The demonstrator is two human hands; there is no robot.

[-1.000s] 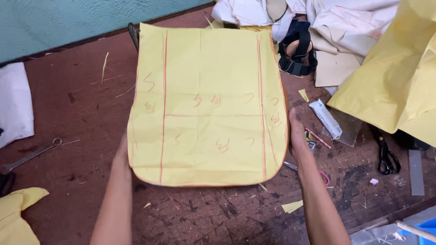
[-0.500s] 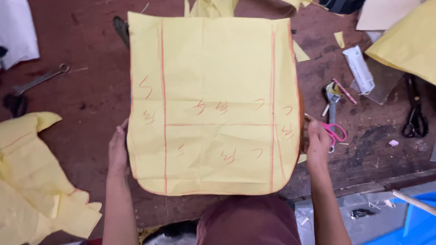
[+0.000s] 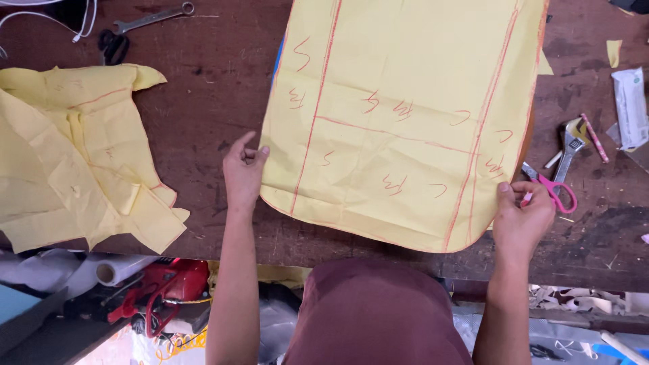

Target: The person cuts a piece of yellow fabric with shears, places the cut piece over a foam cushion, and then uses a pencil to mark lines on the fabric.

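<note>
The yellow paper pattern has come closer to the near edge of the workbench, and its rounded bottom now hangs over that edge. The left hand and the right hand moved with it, gripping its 2 lower corners.

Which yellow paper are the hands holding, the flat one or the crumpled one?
The flat yellow sheet with red lines; the left hand and right hand grip its edges. The crumpled yellow paper lies untouched.
</note>
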